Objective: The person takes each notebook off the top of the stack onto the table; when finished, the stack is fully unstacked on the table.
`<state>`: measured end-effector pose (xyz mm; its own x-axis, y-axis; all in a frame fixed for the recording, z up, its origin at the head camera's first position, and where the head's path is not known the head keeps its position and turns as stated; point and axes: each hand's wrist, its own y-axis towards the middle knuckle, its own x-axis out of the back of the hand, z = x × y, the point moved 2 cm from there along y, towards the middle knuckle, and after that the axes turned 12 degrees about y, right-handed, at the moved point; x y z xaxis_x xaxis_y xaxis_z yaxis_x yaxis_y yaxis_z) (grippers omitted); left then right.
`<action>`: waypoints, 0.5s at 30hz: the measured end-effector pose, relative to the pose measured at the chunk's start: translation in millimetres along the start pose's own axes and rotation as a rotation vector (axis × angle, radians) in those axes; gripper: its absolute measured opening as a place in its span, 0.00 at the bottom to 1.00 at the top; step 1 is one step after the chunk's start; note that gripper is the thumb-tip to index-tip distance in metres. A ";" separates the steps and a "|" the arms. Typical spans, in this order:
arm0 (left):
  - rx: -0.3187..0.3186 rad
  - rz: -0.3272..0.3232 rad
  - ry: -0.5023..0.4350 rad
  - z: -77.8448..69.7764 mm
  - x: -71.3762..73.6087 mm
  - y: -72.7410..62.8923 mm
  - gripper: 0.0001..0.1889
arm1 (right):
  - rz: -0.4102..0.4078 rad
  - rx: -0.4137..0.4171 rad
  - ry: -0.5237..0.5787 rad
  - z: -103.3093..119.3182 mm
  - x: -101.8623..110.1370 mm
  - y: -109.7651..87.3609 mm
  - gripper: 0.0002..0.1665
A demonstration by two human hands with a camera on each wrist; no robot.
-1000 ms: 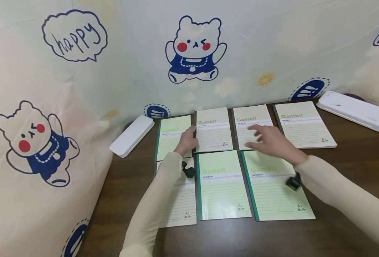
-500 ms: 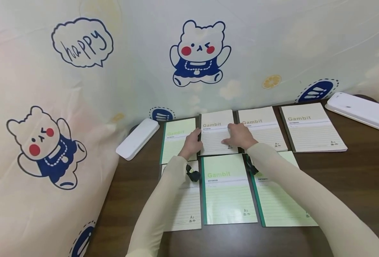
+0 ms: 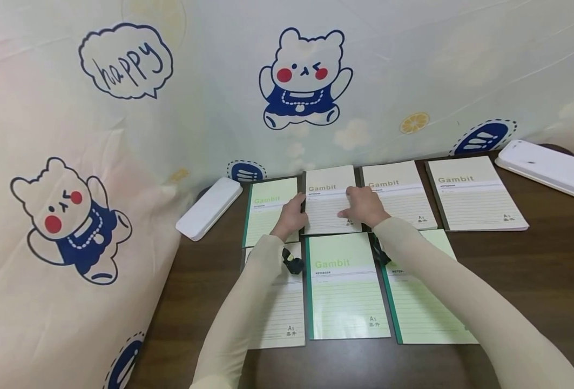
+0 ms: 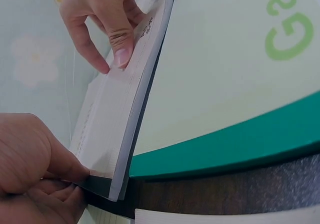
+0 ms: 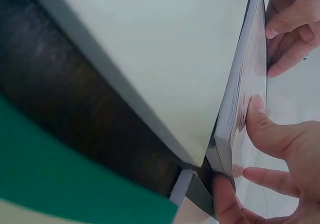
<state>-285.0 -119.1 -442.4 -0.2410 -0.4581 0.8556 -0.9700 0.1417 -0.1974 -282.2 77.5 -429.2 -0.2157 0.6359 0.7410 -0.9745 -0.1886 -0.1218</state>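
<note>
Both hands are on a white-covered Gambit notebook (image 3: 328,181) lying second from left in the back row. My left hand (image 3: 291,219) pinches its dark spine, thumb on the cover edge and fingers curled at the side, as the left wrist view shows. My right hand (image 3: 364,207) grips the opposite side. In the right wrist view, the right thumb (image 5: 257,119) presses on the cover while fingers reach around the corner. A green notebook (image 3: 267,208) lies left of the held one, and another white notebook (image 3: 403,202) lies to its right, partly behind the right hand.
Another white notebook (image 3: 478,189) ends the back row. In front lie a white notebook (image 3: 282,319) and two green ones, middle (image 3: 347,292) and right (image 3: 425,313), partly under the sleeves. White flat cases stand left (image 3: 209,208) and right (image 3: 549,167), before a printed cloth backdrop (image 3: 209,108).
My right hand has moved left from over the third back-row notebook to the right side of the second one. The left hand has stayed by the spine. The view has shifted slightly.
</note>
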 end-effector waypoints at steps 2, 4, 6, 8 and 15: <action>0.002 0.005 0.001 0.1 0.4 -0.3 0.33 | -0.002 -0.005 0.012 -0.5 -0.3 0.8 0.38; -0.002 0.011 0.008 0.2 0.8 -0.5 0.32 | -0.007 -0.011 0.032 -1.1 0.1 1.4 0.40; -0.008 0.013 0.014 0.7 1.4 -0.8 0.31 | -0.005 -0.015 0.056 -1.7 0.5 2.1 0.41; -0.017 0.014 0.011 0.2 1.7 -0.4 0.31 | -0.002 -0.021 0.079 -3.2 2.4 3.3 0.41; -0.021 0.029 -0.014 1.8 2.3 -3.0 0.31 | 0.018 -0.037 0.193 -6.2 13.5 5.2 0.37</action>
<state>-282.8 -122.1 -440.7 -0.2693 -0.4662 0.8427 -0.9619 0.1730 -0.2116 -290.6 89.7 -423.9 -0.2377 0.7652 0.5983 -0.9712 -0.1762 -0.1605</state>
